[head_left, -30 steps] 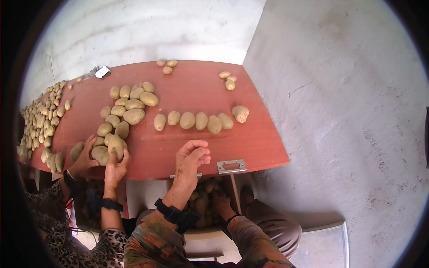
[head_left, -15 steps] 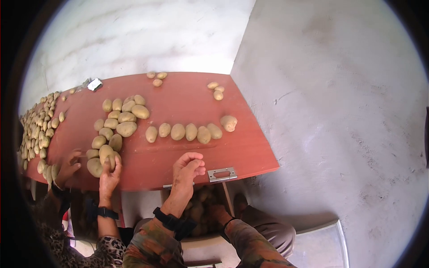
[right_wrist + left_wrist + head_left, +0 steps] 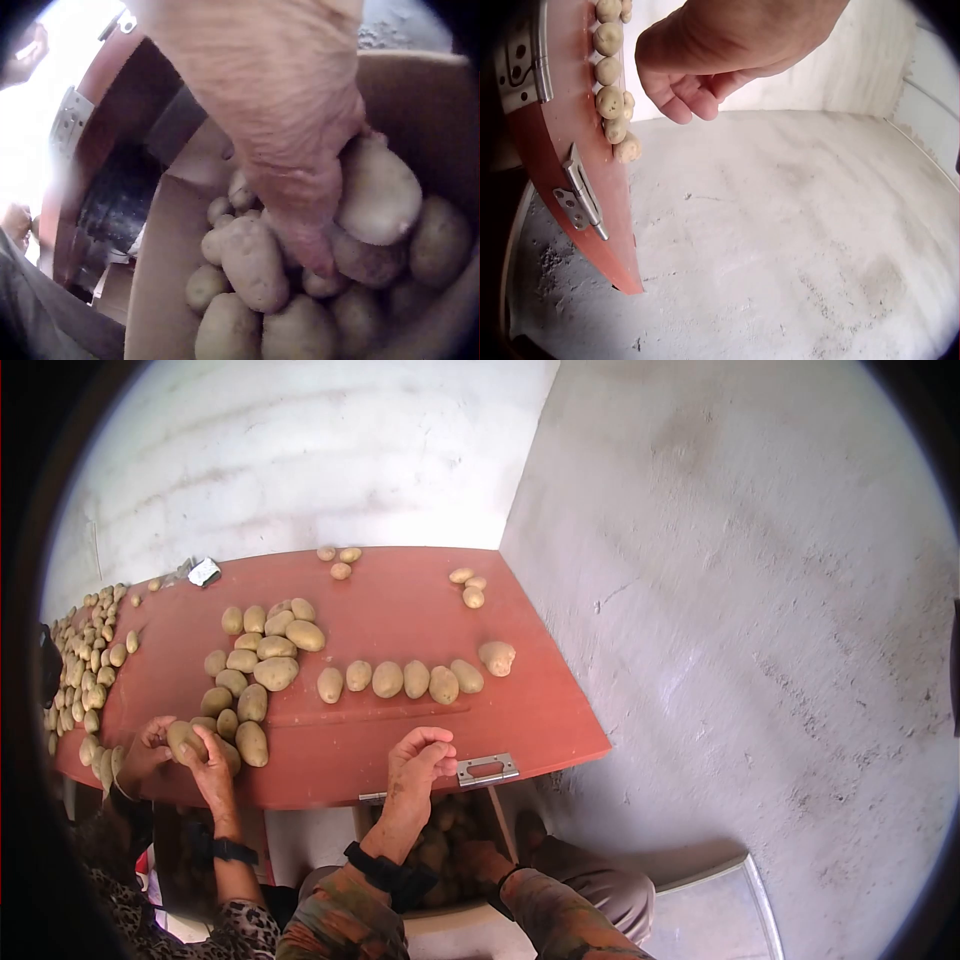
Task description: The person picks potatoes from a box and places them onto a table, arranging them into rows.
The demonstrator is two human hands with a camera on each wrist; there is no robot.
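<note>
My left hand (image 3: 418, 768) hovers over the front edge of the red table (image 3: 330, 785), its fingers loosely curled with nothing in them. In the left wrist view that hand (image 3: 727, 52) hangs beside a row of potatoes (image 3: 607, 71). Down below the table, my right hand (image 3: 292, 165) reaches into a cardboard box (image 3: 161, 255) full of potatoes. It grips a pale potato (image 3: 381, 193), with the thumb at the near side and the other fingers mostly hidden. More potatoes (image 3: 255, 262) lie under and around the hand.
On the table are a potato row (image 3: 415, 678), a cluster (image 3: 275, 648), two small groups at the back and a large pile (image 3: 85, 670) at left. Another person's hands (image 3: 212, 775) hold a potato (image 3: 185, 740). Metal hinges (image 3: 488, 769) line the front edge; a wall (image 3: 700, 660) stands right.
The head view has tilted up and shifted right. The other person's right hand has left a potato at the cluster's front and moved left to another one. My hands stay about where they were.
</note>
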